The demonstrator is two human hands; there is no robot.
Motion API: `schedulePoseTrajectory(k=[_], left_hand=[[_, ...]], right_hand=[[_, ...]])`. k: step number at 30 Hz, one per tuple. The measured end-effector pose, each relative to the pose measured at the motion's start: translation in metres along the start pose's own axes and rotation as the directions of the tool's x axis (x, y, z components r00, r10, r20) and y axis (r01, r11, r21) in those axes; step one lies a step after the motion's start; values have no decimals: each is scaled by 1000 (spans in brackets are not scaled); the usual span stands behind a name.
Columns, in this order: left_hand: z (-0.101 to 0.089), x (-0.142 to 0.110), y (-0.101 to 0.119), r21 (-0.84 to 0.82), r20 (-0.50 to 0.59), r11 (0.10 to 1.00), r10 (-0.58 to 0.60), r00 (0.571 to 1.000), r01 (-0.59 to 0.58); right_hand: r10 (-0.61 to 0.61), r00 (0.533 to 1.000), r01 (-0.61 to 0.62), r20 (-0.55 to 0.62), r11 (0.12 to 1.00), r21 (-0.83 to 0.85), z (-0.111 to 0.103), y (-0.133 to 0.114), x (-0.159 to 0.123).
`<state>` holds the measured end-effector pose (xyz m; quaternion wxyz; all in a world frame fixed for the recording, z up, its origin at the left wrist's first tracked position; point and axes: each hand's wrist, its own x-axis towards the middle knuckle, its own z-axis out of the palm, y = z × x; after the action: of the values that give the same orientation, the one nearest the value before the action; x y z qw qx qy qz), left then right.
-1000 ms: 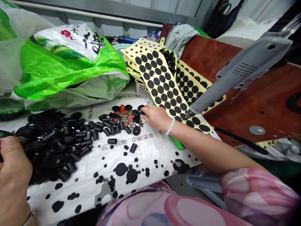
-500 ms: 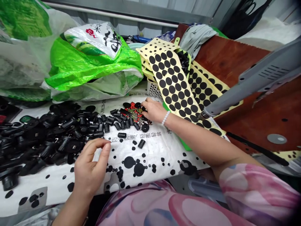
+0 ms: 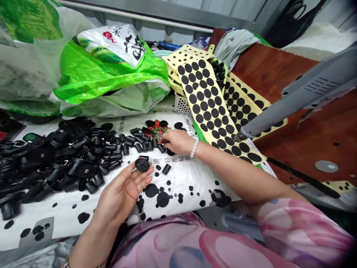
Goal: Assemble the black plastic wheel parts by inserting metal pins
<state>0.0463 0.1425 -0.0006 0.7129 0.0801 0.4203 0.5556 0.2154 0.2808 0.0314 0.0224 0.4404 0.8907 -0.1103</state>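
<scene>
Change: the left hand (image 3: 119, 193) now lies open, palm up, with a round black moulded part (image 3: 142, 164) resting on its fingers. Half a second back, that hand showed nothing in it. So one part is out of the heap and sits cradled, not gripped, above a white woven plastic sack (image 3: 178, 186) spread flat under everything.

The right hand (image 3: 178, 142) is half curled, fingers down on a small tangle of metal clips (image 3: 160, 131) lying on a red scrap. Can't tell if it's pinching anything (fingers hide the contact). White bead bracelet (image 3: 194, 147) on that wrist.

Counts:
- 1 part on the left hand
- 3 flat black discs (image 3: 163, 123) near the right hand
- 1 loose black cylinder (image 3: 166, 169) just beside the left fingertips
- roughly 20 black cylinders (image 3: 131, 139) in a loose row (they overlap, so the count is soft)
- 1 heap of black moulded parts (image 3: 64, 160), too many to count
- 2 yellow backing sheets of black dots (image 3: 203, 100) in view, more edges beneath

Beyond them: a grey handheld power tool (image 3: 306, 96) and a bright green plastic bag (image 3: 111, 78).
</scene>
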Motion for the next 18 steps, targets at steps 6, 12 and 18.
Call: schedulePoseTrajectory(k=[6, 12, 18], left_hand=[[-2, 1, 0, 24, -43, 999, 45, 998, -44], [-1, -2, 1, 123, -10, 991, 51, 999, -49], [-5, -3, 1, 169, 1, 983, 68, 998, -67]], right_hand=[[-7, 999, 12, 54, 996, -86, 11, -6, 2], [8, 1000, -5, 21, 991, -134, 21, -12, 2], [17, 1000, -15, 6, 983, -181, 21, -22, -5]])
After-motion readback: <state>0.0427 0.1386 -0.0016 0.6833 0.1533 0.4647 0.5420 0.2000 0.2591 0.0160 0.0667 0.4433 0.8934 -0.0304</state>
